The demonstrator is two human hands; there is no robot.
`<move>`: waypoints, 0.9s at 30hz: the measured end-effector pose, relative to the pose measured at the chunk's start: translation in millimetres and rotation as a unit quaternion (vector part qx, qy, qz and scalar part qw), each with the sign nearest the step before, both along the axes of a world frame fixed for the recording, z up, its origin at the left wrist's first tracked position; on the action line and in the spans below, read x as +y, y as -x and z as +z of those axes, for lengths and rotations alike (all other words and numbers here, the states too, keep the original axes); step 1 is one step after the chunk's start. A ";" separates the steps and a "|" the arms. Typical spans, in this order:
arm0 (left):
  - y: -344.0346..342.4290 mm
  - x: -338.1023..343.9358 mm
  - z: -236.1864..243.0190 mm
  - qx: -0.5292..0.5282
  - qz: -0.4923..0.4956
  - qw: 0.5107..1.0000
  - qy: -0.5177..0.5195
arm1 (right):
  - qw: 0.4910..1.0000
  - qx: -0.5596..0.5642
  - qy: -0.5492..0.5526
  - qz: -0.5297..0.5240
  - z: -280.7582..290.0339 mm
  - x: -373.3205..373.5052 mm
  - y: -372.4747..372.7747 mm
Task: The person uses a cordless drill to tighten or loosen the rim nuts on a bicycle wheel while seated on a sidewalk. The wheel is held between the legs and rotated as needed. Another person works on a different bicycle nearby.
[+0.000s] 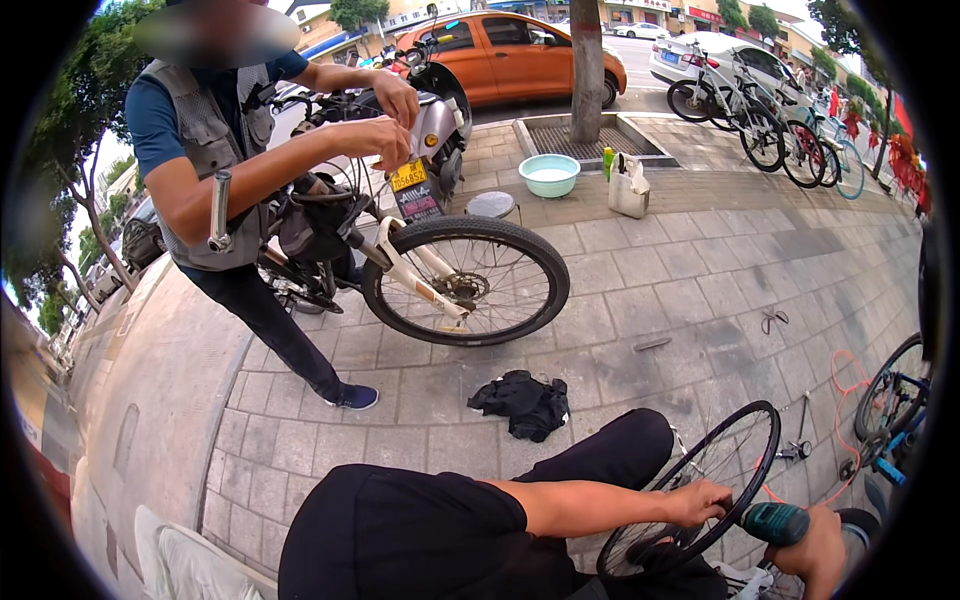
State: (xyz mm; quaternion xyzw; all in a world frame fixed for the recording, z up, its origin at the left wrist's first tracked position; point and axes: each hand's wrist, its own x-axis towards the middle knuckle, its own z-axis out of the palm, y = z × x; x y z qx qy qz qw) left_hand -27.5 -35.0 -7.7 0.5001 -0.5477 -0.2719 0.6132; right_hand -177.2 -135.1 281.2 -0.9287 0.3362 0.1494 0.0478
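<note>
Left hand clamped on a spoked bicycle wheel, tilted above grey paving; right hand wrapped around a teal power drill pointing at it. Apparently drilling; next calls for steady aim

What exactly is held by the fingertips of the left hand at the wheel is too small to be told. The tip of the green power tool cannot be made out, and its handle is covered by the right hand. The blue bicycle is cut off by the dark border. The standing person's head is blurred.
</note>
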 end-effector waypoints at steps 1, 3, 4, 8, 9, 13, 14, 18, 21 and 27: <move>0.5 -1.3 0.2 -0.010 0.004 1.000 -0.002 | 1.000 -0.002 0.003 0.007 -0.4 -0.8 0.3; 1.5 -2.3 2.6 -0.021 0.004 1.000 -0.004 | 1.000 -0.021 -0.006 0.020 1.2 -0.1 1.2; 1.8 -3.3 5.3 -0.022 0.000 1.000 -0.004 | 0.999 -0.030 -0.011 0.027 1.7 0.5 1.8; 7.4 -6.2 6.0 -0.063 -0.006 0.998 0.028 | 0.999 -0.052 -0.011 0.012 -1.3 -1.9 10.2; 8.0 -4.8 2.9 -0.069 -0.001 0.997 0.029 | 0.999 -0.047 -0.014 0.015 -1.4 -1.1 11.7; 12.0 1.6 -5.5 -0.062 0.009 0.998 0.023 | 1.000 -0.025 0.005 -0.016 4.2 7.6 11.1; 12.8 2.4 -6.3 -0.053 0.010 0.998 0.020 | 1.000 -0.020 0.014 -0.005 2.8 7.5 11.8; 11.7 -3.5 -3.8 -0.069 0.024 0.997 0.035 | 0.999 -0.016 0.023 0.023 3.6 4.2 12.2; 12.0 -4.2 -0.7 -0.096 0.028 0.994 0.042 | 0.999 -0.028 0.009 0.028 6.9 6.1 10.8; 13.9 9.7 -1.6 -0.052 0.065 0.996 0.039 | 0.999 -0.020 0.019 0.022 6.2 9.3 2.2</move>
